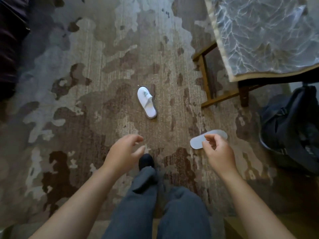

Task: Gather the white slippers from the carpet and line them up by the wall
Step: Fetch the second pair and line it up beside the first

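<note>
Two slippers: upright slipper point(147, 102) mid-carpet point(86, 83); flipped slipper point(200, 140) sole-up, partly behind right hand point(218, 150).
Hands: left hand point(123, 152) and right hand loosely curled, holding nothing.
Risk: marble table point(262, 35) and dark bag point(291, 128) nearby could snag a hasty reach.

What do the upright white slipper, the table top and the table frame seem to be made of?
Upright slipper: soft white fabric, probably terry or fleece, matte and fuzzy, with a thin darker sole edge. Table top: grey stone or a marble-look surface, glossy, with pale branching veins; whether it is real stone cannot be told. Table frame: seemingly brown wood, with a dull finish.
</note>
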Tool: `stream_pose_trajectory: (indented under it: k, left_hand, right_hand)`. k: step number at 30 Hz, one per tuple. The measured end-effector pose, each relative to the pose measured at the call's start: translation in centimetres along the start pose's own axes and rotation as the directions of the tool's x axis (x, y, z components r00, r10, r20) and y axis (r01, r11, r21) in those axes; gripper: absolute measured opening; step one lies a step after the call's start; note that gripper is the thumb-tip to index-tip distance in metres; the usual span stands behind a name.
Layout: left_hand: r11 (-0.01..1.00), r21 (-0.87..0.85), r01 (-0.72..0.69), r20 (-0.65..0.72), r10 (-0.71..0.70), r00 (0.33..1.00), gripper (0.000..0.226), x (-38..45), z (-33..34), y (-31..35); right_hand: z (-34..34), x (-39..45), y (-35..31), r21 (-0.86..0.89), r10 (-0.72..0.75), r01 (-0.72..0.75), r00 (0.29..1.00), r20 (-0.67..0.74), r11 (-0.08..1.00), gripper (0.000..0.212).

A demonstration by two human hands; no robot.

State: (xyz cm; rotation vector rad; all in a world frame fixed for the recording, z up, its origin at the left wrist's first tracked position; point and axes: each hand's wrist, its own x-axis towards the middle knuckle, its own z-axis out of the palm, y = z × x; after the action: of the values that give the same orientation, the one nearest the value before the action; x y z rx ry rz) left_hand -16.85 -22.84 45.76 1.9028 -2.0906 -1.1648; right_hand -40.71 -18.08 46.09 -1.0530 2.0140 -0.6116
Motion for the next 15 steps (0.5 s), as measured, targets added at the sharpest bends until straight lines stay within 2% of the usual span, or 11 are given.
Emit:
stream_pose_trajectory:
  k: [3, 7, 11, 15]
  left_hand:
    - [0.997, -0.057, 0.056, -0.03, -0.058, 0.998, 0.027, 8.2, 3.0, -2.9]
    - [0.983, -0.088, 0.159, 0.008, -0.159, 0.987, 0.029, 17.9, 9.9, -8.9]
    - [0.928, -0.266, 0.259, -0.105, -0.295, 0.95, 0.025, 26.4, 17.7, -16.3]
    - [0.906, -0.289, 0.31, -0.155, -0.363, 0.919, 0.038, 35.2, 25.7, -23.8]
  right_hand:
    - [4.1, 7.5, 2.0, -0.078, 0.001, 0.003, 0.999, 0.047, 0.997, 0.024]
    - [11.8, 17.4, 7.6, -0.22, -0.003, 0.028, 0.994, 0.112, 0.975, 0.028]
    - [21.4, 26.0, 15.6, -0.279, -0.009, 0.058, 0.984, 0.175, 0.958, 0.033]
    - [30.7, 34.1, 24.1, -0.334, 0.0, 0.08, 0.973, 0.231, 0.939, 0.041]
